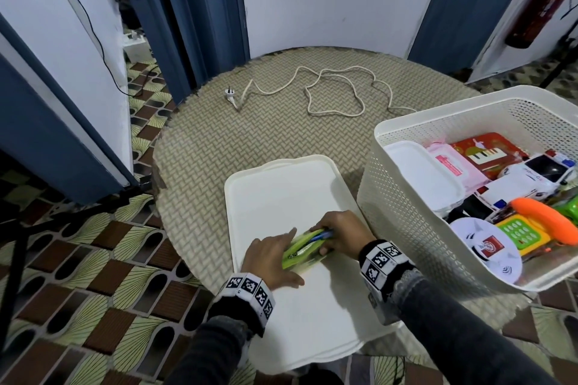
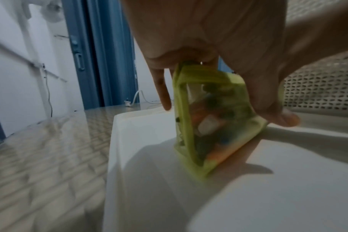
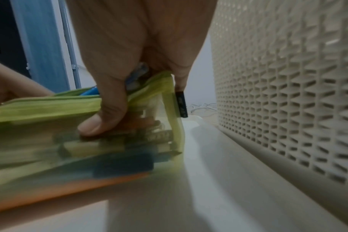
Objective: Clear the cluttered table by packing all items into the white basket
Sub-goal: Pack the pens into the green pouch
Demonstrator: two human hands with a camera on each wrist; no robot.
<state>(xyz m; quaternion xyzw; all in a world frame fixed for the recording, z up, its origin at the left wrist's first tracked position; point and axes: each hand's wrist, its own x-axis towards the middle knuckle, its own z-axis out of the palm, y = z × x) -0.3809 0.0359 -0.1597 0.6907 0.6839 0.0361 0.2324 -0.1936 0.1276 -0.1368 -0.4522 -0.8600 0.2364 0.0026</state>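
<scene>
Fingers [image 3: 109, 100] of our right hand [image 1: 342, 233] curl around one end of the green see-through pencil pouch [image 1: 305, 248], thumb pressed on its side, while our left hand [image 1: 270, 259] grips the other end between thumb and fingers. We hold the pouch, stuffed with pens, low over the white tray [image 1: 281, 191] on the round woven bench [image 1: 219, 141]. Just right of it stands the white basket [image 1: 403, 216], toys already inside, and a white cord [image 1: 331, 87] lies well apart behind.

Home room — patterned floor tiles [image 1: 93, 259].
</scene>
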